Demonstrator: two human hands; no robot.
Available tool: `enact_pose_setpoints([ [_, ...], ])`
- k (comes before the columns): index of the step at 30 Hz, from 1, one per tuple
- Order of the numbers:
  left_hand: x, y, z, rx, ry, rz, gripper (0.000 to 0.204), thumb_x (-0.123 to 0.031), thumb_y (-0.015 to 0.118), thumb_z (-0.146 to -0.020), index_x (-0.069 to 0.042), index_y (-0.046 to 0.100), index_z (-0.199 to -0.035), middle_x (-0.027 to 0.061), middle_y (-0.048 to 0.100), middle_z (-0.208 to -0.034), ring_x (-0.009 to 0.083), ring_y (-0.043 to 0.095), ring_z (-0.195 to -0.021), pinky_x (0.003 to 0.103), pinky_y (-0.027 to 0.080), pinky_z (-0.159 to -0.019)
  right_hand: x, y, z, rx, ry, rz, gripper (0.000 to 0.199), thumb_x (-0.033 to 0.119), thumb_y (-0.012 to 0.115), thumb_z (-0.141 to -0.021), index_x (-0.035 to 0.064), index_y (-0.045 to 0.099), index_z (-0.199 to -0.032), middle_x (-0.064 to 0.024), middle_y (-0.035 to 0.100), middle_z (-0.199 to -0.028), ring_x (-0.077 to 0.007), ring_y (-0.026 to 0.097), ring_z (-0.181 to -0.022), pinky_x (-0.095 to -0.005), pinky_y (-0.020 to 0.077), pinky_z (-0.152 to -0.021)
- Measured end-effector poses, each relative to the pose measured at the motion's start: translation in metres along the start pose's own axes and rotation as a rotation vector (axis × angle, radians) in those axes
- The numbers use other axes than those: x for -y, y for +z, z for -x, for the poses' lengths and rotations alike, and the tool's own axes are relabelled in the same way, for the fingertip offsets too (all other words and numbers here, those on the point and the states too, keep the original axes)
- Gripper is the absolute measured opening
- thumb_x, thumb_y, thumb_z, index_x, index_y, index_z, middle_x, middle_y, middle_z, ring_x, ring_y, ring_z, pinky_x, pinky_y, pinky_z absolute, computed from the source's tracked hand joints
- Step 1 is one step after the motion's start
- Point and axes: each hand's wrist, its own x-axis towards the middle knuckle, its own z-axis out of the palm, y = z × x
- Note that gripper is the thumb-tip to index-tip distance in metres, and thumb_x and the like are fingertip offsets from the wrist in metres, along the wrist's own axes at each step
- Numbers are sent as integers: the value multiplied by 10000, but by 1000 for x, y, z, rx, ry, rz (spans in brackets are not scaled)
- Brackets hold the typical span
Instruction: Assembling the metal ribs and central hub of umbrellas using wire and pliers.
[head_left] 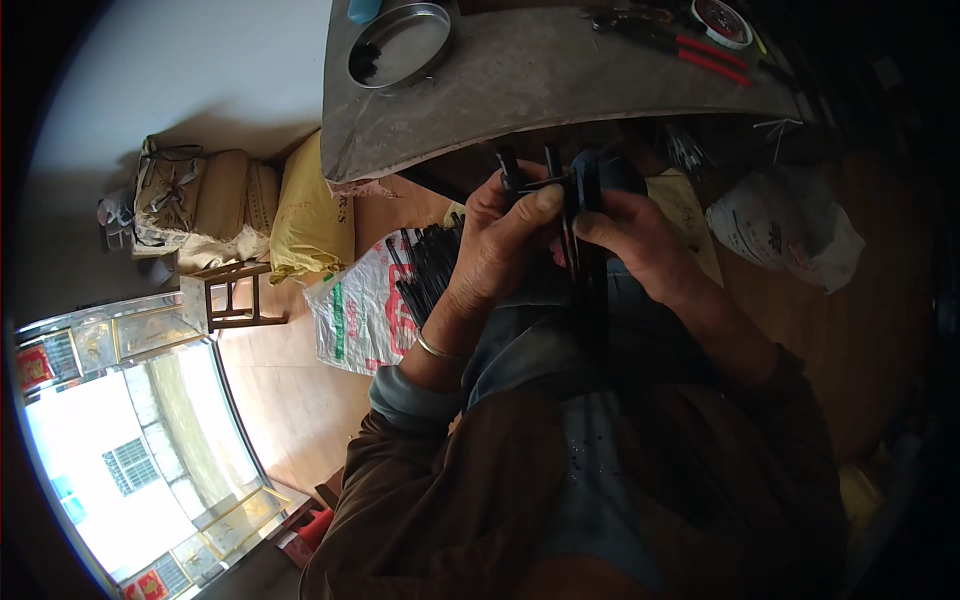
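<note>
Black rods (588, 190) are held in the curled left hand (505, 232) and the curled right hand (638, 242), near the grey table (530, 75).

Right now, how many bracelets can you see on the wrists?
1: the bracelet on the left wrist, just past the cuff. The right wrist shows none, though its sleeve may hide one.

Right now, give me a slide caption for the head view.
Left hand and right hand hold long black pieces beside a grey table.
</note>
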Motion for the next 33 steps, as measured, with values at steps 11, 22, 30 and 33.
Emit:
enact_pose_setpoints([
  [11, 6, 2, -1, -41, -30, 16, 181, -180, 661, -878, -29, 592, -950, 33, 583, -674, 105, 542, -463, 234, 453, -410, 2, 19, -5, -4, -221, -181, 239, 103, 623, -890, 10, 499, -1072, -86, 621, -845, -159, 620, -644, -276, 527, -614],
  [22, 4, -22, -20, -176, 100, -128, 620, -567, 354, -970, 8, 579, -1022, -4, 419, -654, 117, 395, -577, 245, 365, -565, 3, 21, -5, -48, -225, -203, 359, 63, 606, -894, -19, 438, -1201, -74, 580, -834, -130, 587, -625, -267, 509, -569],
  [30, -36, 6, -57, 38, -52, -455, 699, -623, 275, -960, -13, 616, -960, 52, 580, -848, 141, 520, -776, 291, 436, -747, 5, 32, -6, -44, -231, -83, 362, 87, 573, -916, -5, 430, -1235, -53, 555, -802, -104, 546, -610, -257, 479, -549],
  [33, -34, 5, -52, 167, -67, -519, 671, -613, 361, -948, 1, 633, -954, 56, 606, -873, 146, 541, -822, 283, 429, -797, 5, 29, -4, -66, -230, -52, 328, 112, 568, -919, 6, 444, -1203, -49, 544, -817, -106, 538, -611, -265, 474, -540],
])
